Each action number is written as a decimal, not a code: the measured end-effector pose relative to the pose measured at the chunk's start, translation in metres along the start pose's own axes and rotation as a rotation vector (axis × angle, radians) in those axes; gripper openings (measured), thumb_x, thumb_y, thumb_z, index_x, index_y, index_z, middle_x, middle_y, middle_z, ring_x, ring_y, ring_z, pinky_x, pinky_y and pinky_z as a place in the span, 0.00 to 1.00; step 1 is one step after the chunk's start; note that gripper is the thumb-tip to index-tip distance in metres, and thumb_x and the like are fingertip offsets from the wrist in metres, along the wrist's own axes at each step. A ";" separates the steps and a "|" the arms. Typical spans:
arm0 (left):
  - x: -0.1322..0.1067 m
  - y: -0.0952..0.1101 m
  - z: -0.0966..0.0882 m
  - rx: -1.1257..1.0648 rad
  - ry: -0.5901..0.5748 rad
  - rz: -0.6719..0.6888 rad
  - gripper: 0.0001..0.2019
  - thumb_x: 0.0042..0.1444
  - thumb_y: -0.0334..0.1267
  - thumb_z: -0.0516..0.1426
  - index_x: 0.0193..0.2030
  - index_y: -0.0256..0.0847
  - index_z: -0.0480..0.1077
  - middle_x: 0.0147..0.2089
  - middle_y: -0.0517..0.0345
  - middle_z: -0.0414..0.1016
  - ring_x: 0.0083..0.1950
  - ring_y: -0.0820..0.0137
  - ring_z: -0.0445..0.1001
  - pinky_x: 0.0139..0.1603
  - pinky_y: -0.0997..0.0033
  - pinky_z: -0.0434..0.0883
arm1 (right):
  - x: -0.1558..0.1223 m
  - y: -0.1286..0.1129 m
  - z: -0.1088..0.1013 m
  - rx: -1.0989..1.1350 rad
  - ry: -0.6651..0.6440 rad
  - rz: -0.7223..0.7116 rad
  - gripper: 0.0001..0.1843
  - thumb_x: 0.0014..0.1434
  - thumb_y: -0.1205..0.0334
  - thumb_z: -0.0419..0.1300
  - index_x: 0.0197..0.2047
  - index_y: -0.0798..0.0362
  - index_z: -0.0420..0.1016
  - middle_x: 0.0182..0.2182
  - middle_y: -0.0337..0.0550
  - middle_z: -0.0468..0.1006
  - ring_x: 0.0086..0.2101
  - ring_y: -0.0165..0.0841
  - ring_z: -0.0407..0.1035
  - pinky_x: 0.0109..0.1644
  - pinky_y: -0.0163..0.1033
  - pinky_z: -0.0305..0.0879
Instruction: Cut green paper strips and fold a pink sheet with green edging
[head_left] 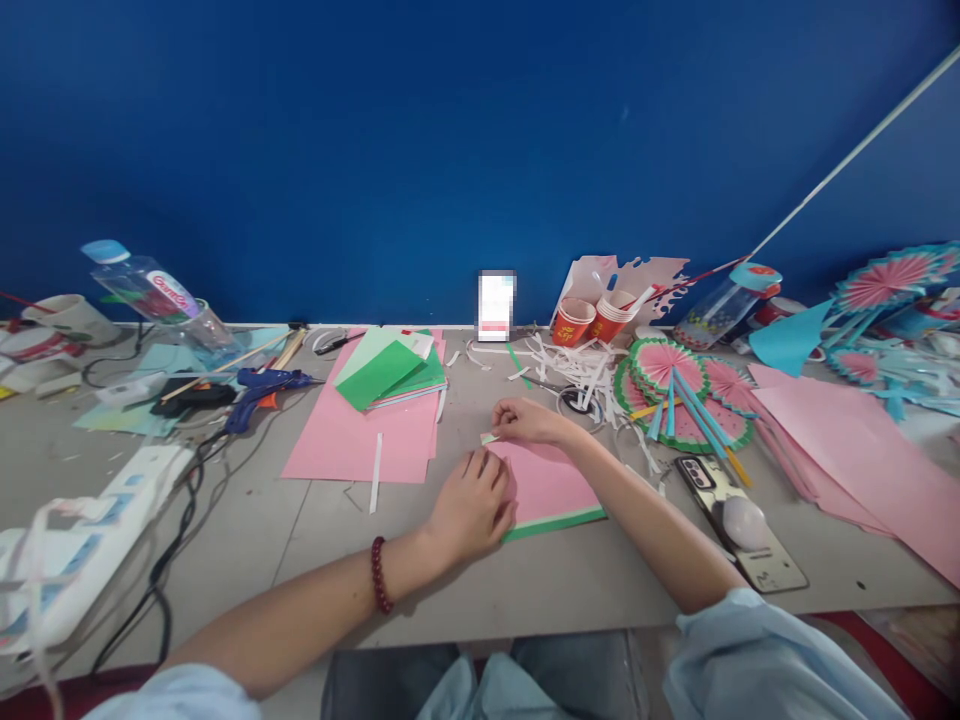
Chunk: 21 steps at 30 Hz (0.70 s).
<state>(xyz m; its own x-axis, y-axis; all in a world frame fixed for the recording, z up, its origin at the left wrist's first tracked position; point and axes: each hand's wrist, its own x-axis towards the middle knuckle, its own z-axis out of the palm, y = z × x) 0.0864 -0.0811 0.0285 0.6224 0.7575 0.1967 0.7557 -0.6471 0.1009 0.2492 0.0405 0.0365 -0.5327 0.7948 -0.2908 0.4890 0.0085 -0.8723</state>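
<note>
My left hand (472, 505) lies on the near left edge of a pink sheet (544, 480) with a green border, fingers curled against the paper and pressing it down. My right hand (525, 420) rests at the sheet's far left corner, its fingers pinched on a small strip end (489, 438) there. A red bead bracelet (380, 575) circles my left wrist. The sheet lies flat on the grey table (600, 580) right in front of me.
A large pink sheet (360, 430) with green paper (382, 372) lies at centre left. Blue glue gun (262, 390), cables and a power strip (97, 520) are at left. Paper fans (679, 395), red cups (596, 318), white scraps, scissors (577, 400) and a phone (739, 520) are at right.
</note>
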 end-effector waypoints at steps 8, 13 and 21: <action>0.000 -0.001 0.001 -0.012 0.026 0.004 0.23 0.58 0.42 0.50 0.57 0.30 0.63 0.53 0.37 0.66 0.58 0.51 0.59 0.56 0.52 0.60 | -0.001 -0.003 0.002 -0.061 0.026 -0.028 0.05 0.47 0.63 0.61 0.29 0.54 0.69 0.20 0.33 0.69 0.22 0.25 0.61 0.26 0.31 0.56; 0.000 0.000 0.001 -0.009 0.027 0.002 0.23 0.58 0.42 0.49 0.57 0.31 0.63 0.53 0.38 0.66 0.58 0.51 0.59 0.55 0.53 0.61 | -0.003 -0.005 0.005 -0.092 0.032 -0.032 0.06 0.48 0.62 0.60 0.30 0.54 0.73 0.23 0.36 0.73 0.25 0.27 0.64 0.28 0.31 0.58; 0.000 0.000 0.002 0.011 0.015 0.001 0.24 0.59 0.43 0.49 0.57 0.27 0.63 0.53 0.36 0.66 0.58 0.49 0.59 0.55 0.53 0.60 | -0.005 -0.009 0.008 -0.216 0.063 -0.028 0.10 0.49 0.59 0.61 0.33 0.54 0.79 0.28 0.40 0.79 0.30 0.31 0.69 0.32 0.32 0.60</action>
<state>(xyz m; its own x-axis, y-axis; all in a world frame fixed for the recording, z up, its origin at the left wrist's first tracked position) 0.0865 -0.0808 0.0268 0.6199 0.7556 0.2116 0.7574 -0.6467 0.0903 0.2419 0.0320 0.0431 -0.5073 0.8286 -0.2369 0.6146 0.1551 -0.7735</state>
